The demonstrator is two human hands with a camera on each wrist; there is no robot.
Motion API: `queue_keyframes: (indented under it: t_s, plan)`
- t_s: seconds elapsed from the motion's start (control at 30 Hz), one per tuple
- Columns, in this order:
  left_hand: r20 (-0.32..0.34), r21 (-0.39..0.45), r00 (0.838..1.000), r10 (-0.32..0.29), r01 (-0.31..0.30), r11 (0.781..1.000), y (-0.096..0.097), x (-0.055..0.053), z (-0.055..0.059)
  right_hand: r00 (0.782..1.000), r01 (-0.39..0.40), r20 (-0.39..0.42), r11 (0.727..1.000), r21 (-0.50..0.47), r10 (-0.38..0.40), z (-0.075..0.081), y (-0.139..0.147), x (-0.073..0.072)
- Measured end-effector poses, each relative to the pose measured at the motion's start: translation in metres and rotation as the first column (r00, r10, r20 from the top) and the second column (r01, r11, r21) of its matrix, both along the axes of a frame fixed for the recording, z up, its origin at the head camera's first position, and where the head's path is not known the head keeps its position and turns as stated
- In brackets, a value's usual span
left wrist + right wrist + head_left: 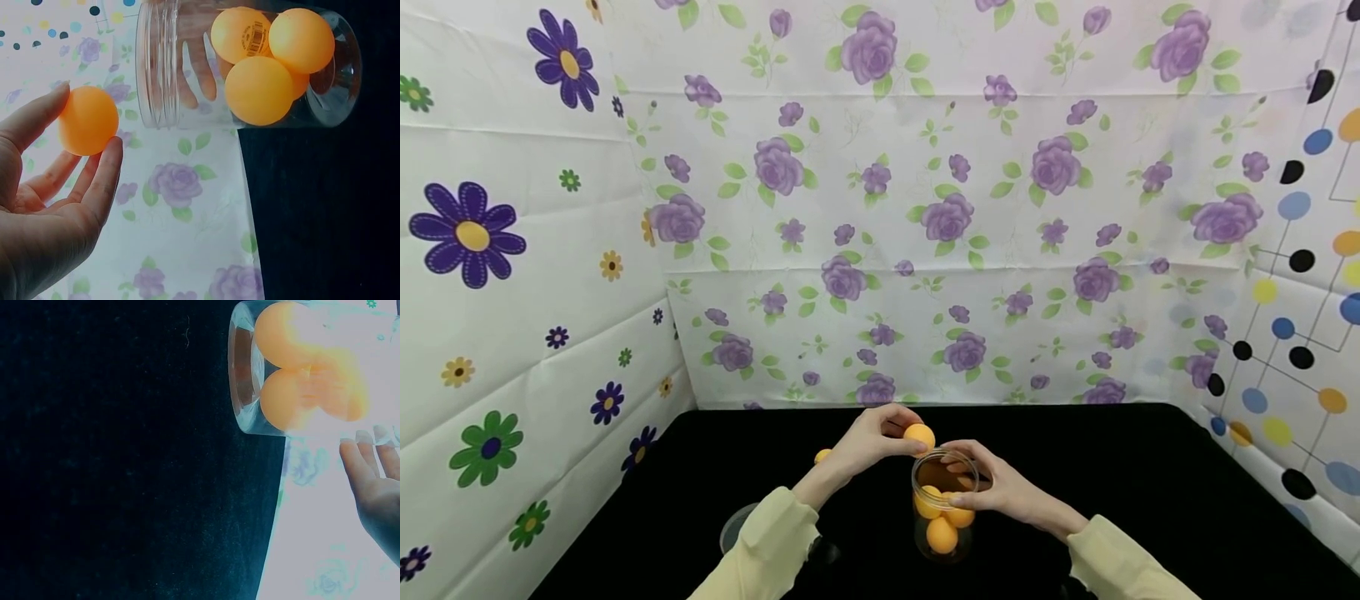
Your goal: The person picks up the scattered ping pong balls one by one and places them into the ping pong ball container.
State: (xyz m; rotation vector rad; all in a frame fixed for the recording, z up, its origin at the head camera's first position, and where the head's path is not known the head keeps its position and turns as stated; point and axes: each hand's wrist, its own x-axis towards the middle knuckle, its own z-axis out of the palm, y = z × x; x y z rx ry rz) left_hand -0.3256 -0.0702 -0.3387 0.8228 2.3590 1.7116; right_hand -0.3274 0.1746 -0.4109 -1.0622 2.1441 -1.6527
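My left hand (867,440) pinches an orange ping-pong ball (919,437) between thumb and fingertips, just above and left of the mouth of a clear jar (917,482). In the left wrist view that ball (89,120) is apart from the jar's threaded neck (156,69). Around the upper part of the jar, my right hand (1003,489) curls its thumb and fingers; some fingers show through the clear wall. Several orange balls (942,535) lie inside, one with a dark printed mark (256,39). The jar stands upright on the black table.
Another orange ball (822,455) peeks out behind my left forearm. A round clear lid or dish (733,529) lies left of my left sleeve, partly covered by it. Patterned cloth walls (880,333) border the black tabletop (1112,475).
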Motion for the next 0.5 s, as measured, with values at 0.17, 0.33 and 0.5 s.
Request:
queue_keyframes:
  t_s: [0.17,0.33,0.5]
  plan:
    - [0.008,-0.028,1.0,-0.015,0.015,1.0,0.005,0.005,0.0,1.0,0.021,0.012,1.0,0.014,-0.021,0.0,0.0,0.0]
    - [0.013,-0.028,0.999,-0.037,0.037,0.999,0.01,0.019,0.012,0.999,0.037,0.026,0.999,0.023,-0.037,0.0,0.0,0.001]
    - [0.012,-0.055,0.999,-0.043,0.044,0.998,0.012,0.028,0.02,0.999,0.033,0.034,0.999,0.025,-0.033,0.001,-0.001,0.001]
